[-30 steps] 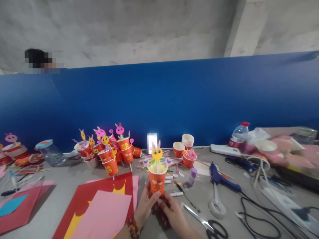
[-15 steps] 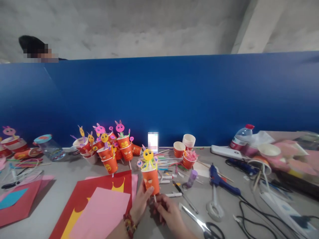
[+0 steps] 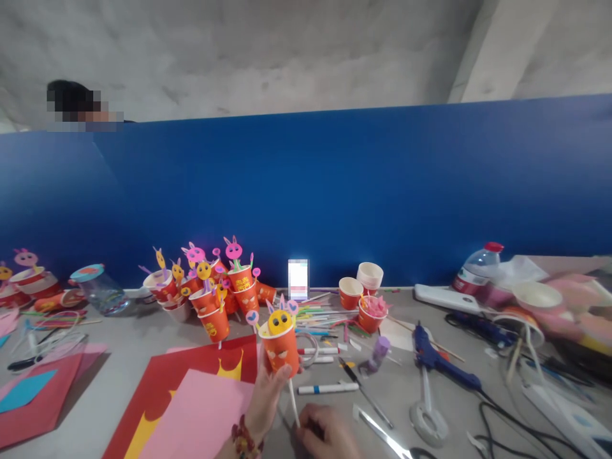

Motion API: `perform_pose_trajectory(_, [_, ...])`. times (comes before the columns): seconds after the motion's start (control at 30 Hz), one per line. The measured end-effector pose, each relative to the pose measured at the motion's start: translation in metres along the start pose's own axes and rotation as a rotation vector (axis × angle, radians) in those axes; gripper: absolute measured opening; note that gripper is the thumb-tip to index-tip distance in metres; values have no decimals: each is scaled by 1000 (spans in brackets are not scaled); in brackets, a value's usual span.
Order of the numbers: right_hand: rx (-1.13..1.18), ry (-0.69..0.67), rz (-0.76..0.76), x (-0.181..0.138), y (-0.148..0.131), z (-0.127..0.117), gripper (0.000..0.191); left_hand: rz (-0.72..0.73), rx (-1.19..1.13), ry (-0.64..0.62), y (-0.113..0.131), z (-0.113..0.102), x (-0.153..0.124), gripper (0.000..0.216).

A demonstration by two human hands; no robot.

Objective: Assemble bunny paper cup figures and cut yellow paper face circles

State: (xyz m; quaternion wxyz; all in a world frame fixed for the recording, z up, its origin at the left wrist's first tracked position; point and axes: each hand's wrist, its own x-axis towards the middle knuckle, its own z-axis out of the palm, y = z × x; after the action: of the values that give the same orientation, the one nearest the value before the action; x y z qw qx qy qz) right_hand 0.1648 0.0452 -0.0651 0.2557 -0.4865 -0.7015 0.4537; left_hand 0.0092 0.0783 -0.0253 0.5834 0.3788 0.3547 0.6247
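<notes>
My left hand [image 3: 266, 396] is wrapped round an orange paper cup [image 3: 280, 352], tilted slightly. A yellow rabbit-like face [image 3: 281, 320] with googly eyes peeks over the cup's rim, with pink ears and heart-marked pink discs beside it. From the cup's bottom a white stick [image 3: 293, 403] sticks out downward. My right hand [image 3: 326, 431] pinches the lower end of that stick, fingers closed. Beneath the left forearm lie pink paper [image 3: 196, 414] and red paper [image 3: 157, 376] with yellow shapes.
Finished-looking cup puppets [image 3: 210, 319] stand at the back left. On the right are a blue glue gun [image 3: 442, 360], a tape roll [image 3: 429, 422], scissors [image 3: 385, 433], a marker [image 3: 327, 388] and cables. A lit phone [image 3: 299, 279] leans on the blue partition [image 3: 306, 191]. Another person's head shows beyond it.
My right hand has drawn the stick down, so more of it shows below the cup. The yellow face has sunk from above the rim to just inside it.
</notes>
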Motion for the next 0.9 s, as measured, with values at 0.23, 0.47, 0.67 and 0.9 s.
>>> perform_pose_trajectory(0.23, [406, 59, -8, 1, 6, 6, 51, -73, 48, -11, -12, 12, -14, 57])
perform_pose_trajectory(0.47, [265, 61, -4, -1, -4, 4, 43, -76, 13, 43, -7, 9, -7, 57])
perform_pose_trajectory(0.67, [-118, 21, -13, -5, -14, -3, 19, 19, -4, 65, 6, -4, 7, 60])
perform_pose_trajectory(0.9, [126, 152, -65, -1, 1, 4, 32, -1, 88, 10, -8, 8, -8, 55])
